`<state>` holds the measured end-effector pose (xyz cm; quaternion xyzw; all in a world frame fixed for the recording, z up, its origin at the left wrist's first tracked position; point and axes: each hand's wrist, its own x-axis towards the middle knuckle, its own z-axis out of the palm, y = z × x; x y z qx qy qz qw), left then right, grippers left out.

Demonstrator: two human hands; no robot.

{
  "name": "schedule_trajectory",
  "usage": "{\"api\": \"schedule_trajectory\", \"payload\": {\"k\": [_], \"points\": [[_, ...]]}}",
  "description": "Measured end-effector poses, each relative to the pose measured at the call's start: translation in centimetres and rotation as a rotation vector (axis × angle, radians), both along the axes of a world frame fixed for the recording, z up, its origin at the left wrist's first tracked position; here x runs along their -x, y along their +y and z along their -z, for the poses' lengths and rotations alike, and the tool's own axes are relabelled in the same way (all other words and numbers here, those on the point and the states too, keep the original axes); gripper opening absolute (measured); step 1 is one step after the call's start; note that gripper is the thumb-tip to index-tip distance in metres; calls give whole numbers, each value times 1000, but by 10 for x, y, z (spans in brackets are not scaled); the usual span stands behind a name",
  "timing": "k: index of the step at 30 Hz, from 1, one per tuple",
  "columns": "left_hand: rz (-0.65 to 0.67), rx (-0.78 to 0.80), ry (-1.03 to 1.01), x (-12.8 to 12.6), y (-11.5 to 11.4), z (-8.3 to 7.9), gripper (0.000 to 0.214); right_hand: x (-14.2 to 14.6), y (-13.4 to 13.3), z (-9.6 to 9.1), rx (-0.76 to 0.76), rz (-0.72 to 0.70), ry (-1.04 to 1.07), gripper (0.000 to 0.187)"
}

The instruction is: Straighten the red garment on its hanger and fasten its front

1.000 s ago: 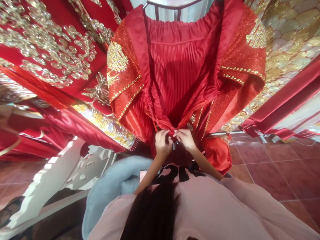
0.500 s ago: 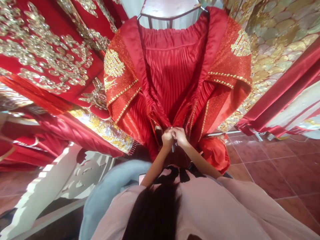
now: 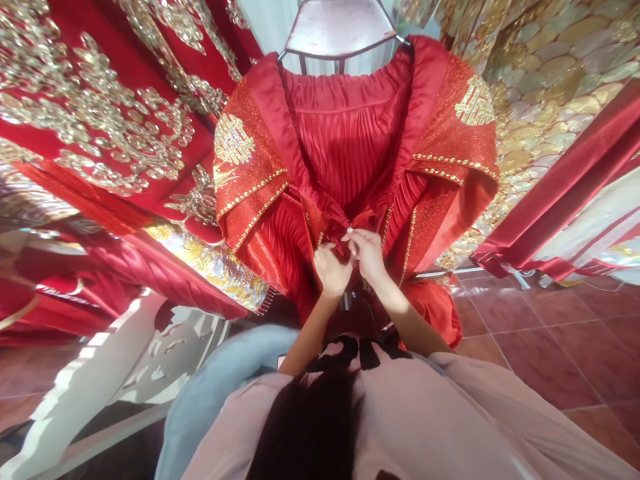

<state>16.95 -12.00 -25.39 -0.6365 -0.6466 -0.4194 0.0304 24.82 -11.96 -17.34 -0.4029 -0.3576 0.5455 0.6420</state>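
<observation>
A red pleated cape (image 3: 345, 143) with glittering shoulder panels, gold emblems and beaded trim hangs in front of me on a metal stand (image 3: 343, 27). Its two front edges meet in gathered satin just beyond my hands. My right hand (image 3: 369, 253) pinches at that gathered front, thumb and index finger close together. Beside it on the left, my left hand (image 3: 333, 269) has its fingers curled in against the cape's front edge. The bit of cloth between the fingers is mostly hidden.
Red cloth with crystal beading (image 3: 100, 113) hangs at the left, and gold scale-patterned cloth (image 3: 550, 87) at the right. A white carved panel (image 3: 110, 360) and a pale blue rounded seat (image 3: 200, 400) are near me at the left. Red floor tiles (image 3: 540, 353) show at the right.
My hands were pressed together lower on the cape's front; now they are a little apart and farther up. The gathered front shows more above them. The whole view has shifted slightly.
</observation>
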Motion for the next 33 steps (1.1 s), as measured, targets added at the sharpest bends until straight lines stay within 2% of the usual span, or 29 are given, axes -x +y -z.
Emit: {"api": "schedule_trajectory", "payload": {"k": [2, 4, 6, 9, 13, 15, 18, 20, 22, 24, 28, 30, 33], "points": [[-3, 17, 51, -1, 10, -18, 25, 2, -1, 2, -20, -13, 11, 24], [57, 86, 136, -3, 20, -31, 15, 4, -1, 0, -26, -39, 39, 24], [128, 130, 197, -5, 28, -39, 19, 5, -1, -3, -16, -57, 65, 25], [189, 139, 205, -6, 29, -40, 23, 5, -1, -4, 24, -64, 106, 24], [189, 133, 145, -5, 14, -31, 21, 6, -4, -7, 131, -105, 234, 15], [183, 130, 115, -5, 5, -27, 18, 8, -7, -16, 182, -79, 285, 12], [180, 140, 103, -8, -4, -28, 17, 13, -8, -41, 196, 22, 277, 16], [162, 139, 111, -10, -8, -32, 19, 15, -7, -58, 153, 44, 241, 18], [147, 128, 124, -10, -12, -38, 18, 15, -8, -68, 66, 33, 180, 19], [154, 118, 130, -8, -17, -41, 18, 13, -9, -66, -35, 33, 85, 21], [169, 111, 144, 0, -26, -40, 21, 6, -14, -43, -133, 65, -171, 31], [161, 121, 148, 3, -28, -38, 21, 5, -15, -33, -165, 142, -290, 33], [177, 150, 137, 4, -29, -39, 22, 6, -14, -30, -243, 297, -428, 21]]}}
